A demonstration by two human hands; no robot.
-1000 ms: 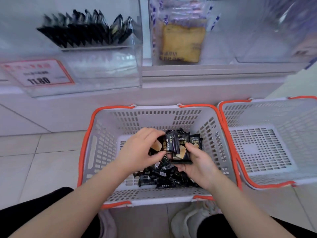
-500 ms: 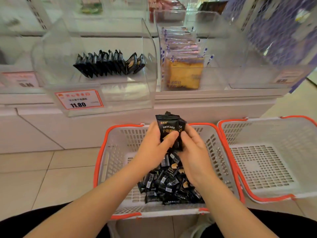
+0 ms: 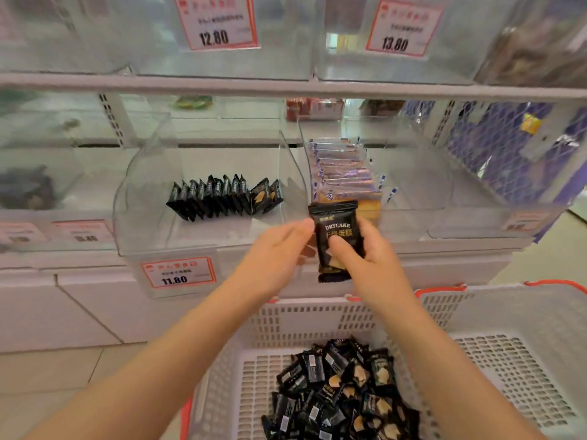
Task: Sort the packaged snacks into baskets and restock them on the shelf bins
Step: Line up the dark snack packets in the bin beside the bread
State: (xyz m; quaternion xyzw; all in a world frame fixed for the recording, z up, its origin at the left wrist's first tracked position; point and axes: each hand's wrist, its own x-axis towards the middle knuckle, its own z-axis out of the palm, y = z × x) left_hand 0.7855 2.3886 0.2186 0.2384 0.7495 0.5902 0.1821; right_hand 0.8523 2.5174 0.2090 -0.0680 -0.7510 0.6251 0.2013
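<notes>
We are holding a black snack packet (image 3: 336, 242) upright in our right hand (image 3: 365, 258) grip, left hand (image 3: 279, 252) loosely open beside it, while the clear bin (image 3: 152, 230) holding matching packets (image 3: 224, 198) is lying up-left, nearer the left hand.

Clear bin (image 3: 203, 236) on the lower shelf holds a row of packets (image 3: 222, 198) standing on edge. Right of it — a bin of wrapped cakes (image 3: 344, 173). Before the shelf, two baskets side by side — left basket (image 3: 317, 319) contains loose packets (image 3: 343, 392).
</notes>
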